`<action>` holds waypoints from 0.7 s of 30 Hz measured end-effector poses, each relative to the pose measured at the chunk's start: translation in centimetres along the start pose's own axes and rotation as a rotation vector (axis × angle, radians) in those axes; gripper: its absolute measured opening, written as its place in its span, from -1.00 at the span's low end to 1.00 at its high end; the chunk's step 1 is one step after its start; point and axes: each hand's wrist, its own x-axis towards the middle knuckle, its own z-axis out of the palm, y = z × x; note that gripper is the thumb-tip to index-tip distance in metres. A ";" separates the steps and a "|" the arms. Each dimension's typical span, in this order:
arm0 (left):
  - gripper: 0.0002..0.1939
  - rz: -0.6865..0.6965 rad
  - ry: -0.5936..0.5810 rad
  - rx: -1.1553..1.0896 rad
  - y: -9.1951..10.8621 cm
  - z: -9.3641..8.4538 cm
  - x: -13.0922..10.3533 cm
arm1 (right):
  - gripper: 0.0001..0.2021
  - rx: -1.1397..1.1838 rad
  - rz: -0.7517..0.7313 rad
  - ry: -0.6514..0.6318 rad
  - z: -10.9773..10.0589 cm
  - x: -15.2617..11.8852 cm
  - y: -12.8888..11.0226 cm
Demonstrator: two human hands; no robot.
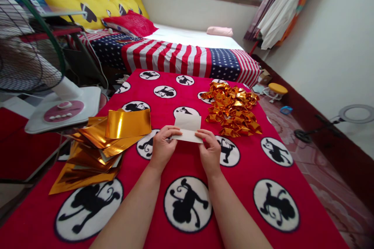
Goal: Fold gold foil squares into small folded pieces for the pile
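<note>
Between my hands is a sheet of paper, its pale side showing, with a crease across it and the near part bent at an angle to the far part. My left hand pinches its left edge at the crease. On the right edge, the fingers of my right hand are closed in the same way. To the left lies a loose, fanned pile of shiny gold foil paper sheets. On the right sits a heap of folded gold foil paper pieces, shaped like small ingots.
A red cloth with monkey circles covers the table. At left stands a white fan with a wire cage. Behind is a bed with a striped, starred cover. A yellow stool and a ring light stand at right.
</note>
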 end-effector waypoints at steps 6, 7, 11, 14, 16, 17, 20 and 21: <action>-0.59 0.019 -0.197 0.010 -0.9 -1.0 0.3 | -0.63 -0.059 -0.003 -0.091 -0.6 0.3 0.6; -0.57 0.033 -0.237 0.024 -1.1 -1.2 0.4 | -0.63 -0.078 -0.009 -0.116 -0.7 0.3 0.7; -0.59 0.072 -0.377 0.080 -1.8 -1.9 0.6 | -0.65 -0.130 -0.037 -0.248 -1.2 0.5 1.0; -0.60 0.051 -0.438 0.088 -1.9 -2.3 0.8 | -0.65 -0.138 -0.044 -0.319 -1.7 0.6 1.1; -0.62 0.011 -0.461 0.083 -1.8 -2.5 0.9 | -0.69 -0.138 -0.028 -0.346 -1.8 0.8 1.0; -0.66 -0.012 -0.468 0.080 -1.7 -2.5 1.0 | -0.72 -0.139 -0.015 -0.354 -1.9 0.8 0.9; -0.80 -0.079 -0.473 0.078 -1.4 -2.6 1.0 | -0.83 -0.131 0.023 -0.364 -2.0 1.0 0.5; -0.83 -0.101 -0.473 0.080 -1.3 -2.6 0.9 | -0.85 -0.128 0.031 -0.367 -2.0 1.0 0.4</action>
